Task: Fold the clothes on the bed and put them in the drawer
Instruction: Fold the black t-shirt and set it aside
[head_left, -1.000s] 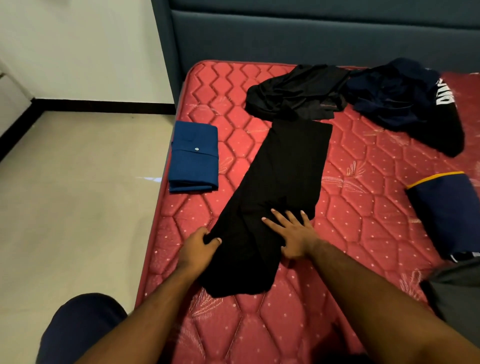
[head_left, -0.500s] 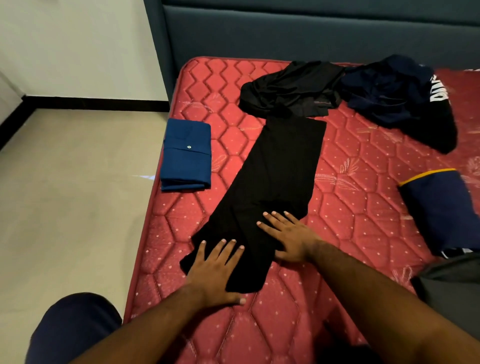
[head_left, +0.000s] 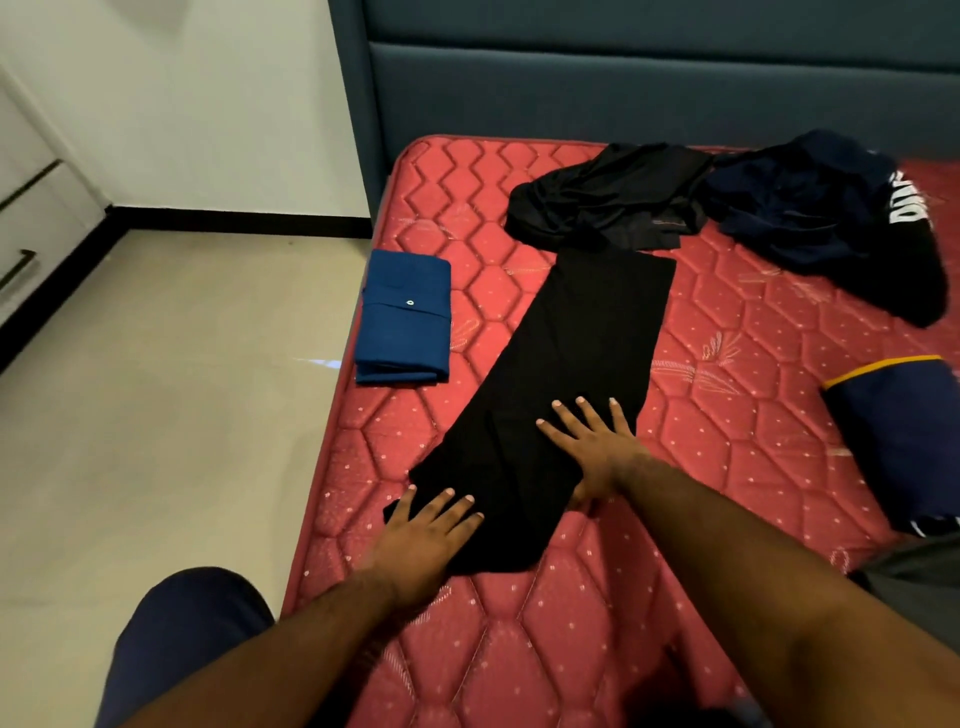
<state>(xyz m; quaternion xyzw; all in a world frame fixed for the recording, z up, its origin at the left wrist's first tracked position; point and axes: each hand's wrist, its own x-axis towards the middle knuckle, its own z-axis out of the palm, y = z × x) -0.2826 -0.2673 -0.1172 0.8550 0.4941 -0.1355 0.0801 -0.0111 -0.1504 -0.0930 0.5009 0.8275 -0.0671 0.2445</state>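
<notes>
A long black garment lies flat on the red mattress, folded lengthwise and running from near the bed's left edge up toward the headboard. My left hand presses flat on its near left corner, fingers spread. My right hand lies flat on its right side a little farther up. A folded blue garment sits at the mattress's left edge. A crumpled black garment and a dark navy one with white lettering lie near the headboard. A folded navy piece with a yellow band is at the right.
White drawers with black handles stand at the far left by the wall. Pale tiled floor lies left of the bed. A grey-blue padded headboard backs the mattress. A grey cloth shows at the lower right edge. My knee is at bottom left.
My left hand let go of the black garment's edge and laid flat on its near corner. The garment's lower end now lies flatter. My right hand stayed flat on it.
</notes>
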